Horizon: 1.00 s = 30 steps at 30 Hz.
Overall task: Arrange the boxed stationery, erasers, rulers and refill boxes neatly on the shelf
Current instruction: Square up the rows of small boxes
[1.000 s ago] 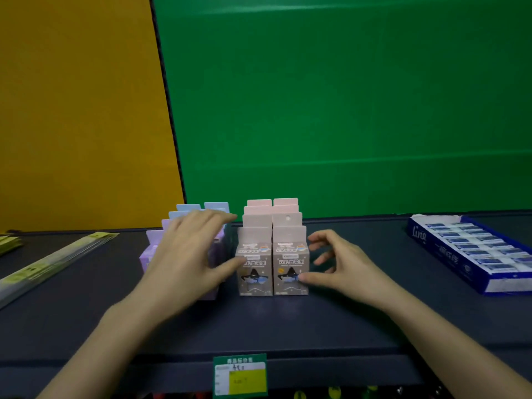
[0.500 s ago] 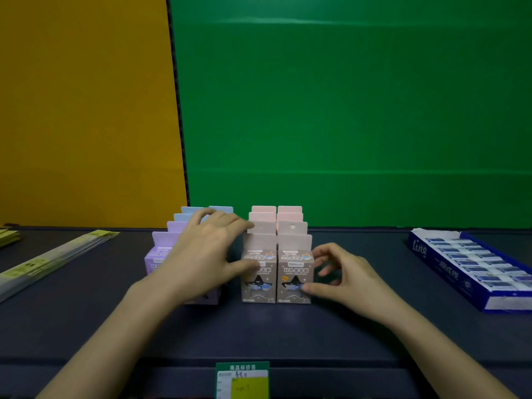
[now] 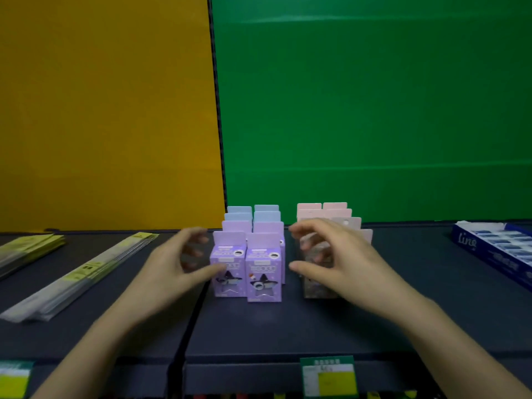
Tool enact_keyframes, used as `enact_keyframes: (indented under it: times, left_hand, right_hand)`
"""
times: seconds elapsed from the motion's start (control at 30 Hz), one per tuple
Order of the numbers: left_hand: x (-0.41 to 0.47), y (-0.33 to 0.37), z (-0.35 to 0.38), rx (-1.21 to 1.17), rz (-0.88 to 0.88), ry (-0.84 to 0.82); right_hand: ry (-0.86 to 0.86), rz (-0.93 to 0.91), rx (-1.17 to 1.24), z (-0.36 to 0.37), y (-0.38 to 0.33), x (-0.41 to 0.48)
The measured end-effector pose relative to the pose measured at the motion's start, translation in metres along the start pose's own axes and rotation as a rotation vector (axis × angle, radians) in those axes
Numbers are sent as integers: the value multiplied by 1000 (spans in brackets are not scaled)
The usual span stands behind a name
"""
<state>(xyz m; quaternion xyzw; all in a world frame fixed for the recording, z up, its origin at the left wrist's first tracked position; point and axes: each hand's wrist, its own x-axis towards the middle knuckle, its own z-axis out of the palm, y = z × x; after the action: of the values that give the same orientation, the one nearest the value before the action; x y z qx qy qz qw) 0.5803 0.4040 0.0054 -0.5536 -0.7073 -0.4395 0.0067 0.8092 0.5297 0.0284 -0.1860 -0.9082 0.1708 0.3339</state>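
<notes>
head view, left hand (image 3: 169, 266) and right hand (image 3: 334, 260) open, fingers curled, flanking purple boxes (image 3: 247, 272) on shelf (image 3: 288, 326)

"line" in white script on blue eraser tray (image 3: 472, 243), price tag (image 3: 328, 375) print illegible

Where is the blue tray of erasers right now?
In the head view, the blue eraser tray lies on the dark shelf at the far right, apart from the pink boxes and beyond the right hand.
</notes>
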Motion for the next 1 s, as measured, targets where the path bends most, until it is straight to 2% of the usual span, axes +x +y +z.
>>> enact_keyframes:
  times: [0.13,0.3,0.43,0.63,1.0]
  left_hand:
    - [-1,-16,11,-94,-64,-100]
    - [2,-21,16,-113,-60,-179]
    - [3,-19,17,-139,-54,-174]
    - [4,-19,12,-233,-26,-269]
    - [4,-14,17,-144,-13,-208]
  right_hand:
    - [-69,9,-158,23,-7,22]
    - [-122,30,-255,29,-10,31]
    - [-120,27,-283,27,-11,35]
    - [-170,41,-257,17,-14,37]
    - [-236,48,-313,10,-13,40]
